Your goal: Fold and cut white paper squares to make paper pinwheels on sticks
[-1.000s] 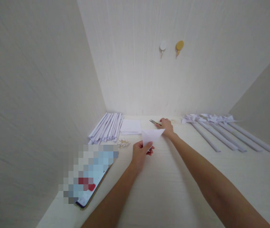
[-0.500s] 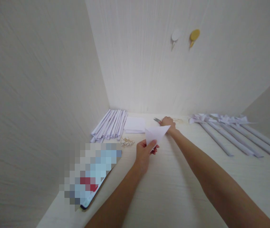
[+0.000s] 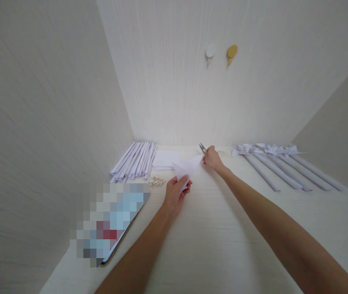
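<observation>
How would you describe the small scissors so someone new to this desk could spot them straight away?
Start at the back wall under the two wall hooks, then drop to the far edge of the desk. There the right hand holds the scissors, blades raised, beside the folded paper triangle in the left hand. They are the only dark metal thing among white paper.

Rolled paper sticks (image 3: 134, 160) far left by the wall, paper stack (image 3: 165, 159) right of them, small pins (image 3: 157, 181), probably, in front; pinwheels (image 3: 272, 161) far right; phone (image 3: 112, 222) near left.
</observation>
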Demonstrator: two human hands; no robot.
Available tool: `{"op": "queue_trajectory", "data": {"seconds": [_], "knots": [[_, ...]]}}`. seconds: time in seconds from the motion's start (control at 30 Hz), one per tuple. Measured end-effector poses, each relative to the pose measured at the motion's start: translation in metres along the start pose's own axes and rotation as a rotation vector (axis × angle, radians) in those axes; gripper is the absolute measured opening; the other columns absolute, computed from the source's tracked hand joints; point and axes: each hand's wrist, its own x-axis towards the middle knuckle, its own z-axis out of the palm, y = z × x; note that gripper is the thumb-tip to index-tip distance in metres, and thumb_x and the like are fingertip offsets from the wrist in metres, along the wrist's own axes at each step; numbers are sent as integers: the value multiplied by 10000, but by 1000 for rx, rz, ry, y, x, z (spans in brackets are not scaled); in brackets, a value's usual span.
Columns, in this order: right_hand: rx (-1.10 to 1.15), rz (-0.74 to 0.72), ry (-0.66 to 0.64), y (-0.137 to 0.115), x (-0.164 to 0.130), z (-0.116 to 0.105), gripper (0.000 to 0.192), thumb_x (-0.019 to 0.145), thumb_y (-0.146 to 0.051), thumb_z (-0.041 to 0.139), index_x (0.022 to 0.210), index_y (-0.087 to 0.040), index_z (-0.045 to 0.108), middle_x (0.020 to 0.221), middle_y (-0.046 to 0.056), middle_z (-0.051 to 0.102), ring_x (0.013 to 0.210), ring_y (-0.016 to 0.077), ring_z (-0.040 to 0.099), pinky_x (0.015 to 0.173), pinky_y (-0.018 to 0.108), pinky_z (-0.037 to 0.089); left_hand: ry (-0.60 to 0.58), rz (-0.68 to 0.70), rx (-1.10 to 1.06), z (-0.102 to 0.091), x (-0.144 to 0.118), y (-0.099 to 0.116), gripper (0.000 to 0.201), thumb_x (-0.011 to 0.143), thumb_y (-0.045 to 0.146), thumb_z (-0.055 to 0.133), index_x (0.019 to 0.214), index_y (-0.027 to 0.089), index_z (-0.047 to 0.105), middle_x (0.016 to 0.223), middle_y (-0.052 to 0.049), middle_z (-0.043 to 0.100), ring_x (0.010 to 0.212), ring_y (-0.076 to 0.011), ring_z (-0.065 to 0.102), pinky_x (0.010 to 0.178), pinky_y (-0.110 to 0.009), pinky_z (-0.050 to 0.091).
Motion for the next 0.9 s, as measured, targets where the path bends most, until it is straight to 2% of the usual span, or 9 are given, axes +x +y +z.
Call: {"op": "queue_trajectory", "data": {"seconds": [0.1,0.17,0.23,0.27,0.37,0.57,0.7,0.8,0.9], "knots": [[187,55,-17,6,-24,-12,207,901,-234,243,1031,-129,365,640,25,572,477,106,487,469,228,376,7,-8,-24,1,-1,2,339,402,300,779,598,126,564,511,25,552,461,-39,462,426,-157,335],[319,64,-38,9,-48,-20,251,895,-361,263,989,-165,389,579,-35,511,423,82,414,427,206,331,0,1,-28,1,-2,3,327,411,284,777,599,127,559,505,31,547,456,-34,459,418,-150,331],[737,87,-125,12,-74,-25,364,812,-528,377,874,-181,465,516,-65,444,387,68,331,392,203,257,1,10,-19,1,-3,3,321,418,278,774,601,130,556,504,35,543,457,-34,461,415,-148,332],[862,90,-172,13,-87,-28,424,753,-587,430,831,-177,503,490,-74,411,378,63,304,385,207,230,5,14,-10,1,-3,3,321,419,280,774,601,131,556,504,35,542,460,-35,463,416,-149,334],[1050,76,-245,14,-120,-31,468,655,-612,535,758,-156,573,473,-80,367,387,53,288,385,218,208,5,24,30,1,-4,2,333,415,297,779,601,130,559,513,33,548,462,-34,462,424,-150,341],[1201,84,-310,9,-152,-23,396,655,-535,594,796,-166,576,496,-89,357,363,34,267,367,219,144,-14,69,85,-1,-8,0,316,439,303,783,596,127,572,510,33,555,467,-33,465,438,-149,336],[1235,65,-390,3,-158,-16,378,651,-496,609,814,-157,576,510,-84,388,360,21,228,369,216,98,-1,93,97,-1,-9,-2,286,477,292,773,658,129,624,625,-3,635,565,-61,553,471,-152,369],[1214,68,-466,1,-160,-12,361,641,-462,620,825,-155,572,504,-92,381,360,19,234,371,212,98,-41,96,94,0,-10,-3,273,509,267,760,722,134,654,745,-39,681,694,-106,620,558,-177,432],[1192,83,-487,3,-161,-9,351,644,-444,612,840,-156,568,490,-99,368,360,27,255,370,212,112,-62,102,93,2,-11,-5,263,519,247,755,732,126,659,756,-51,692,724,-129,638,641,-215,468]]}}
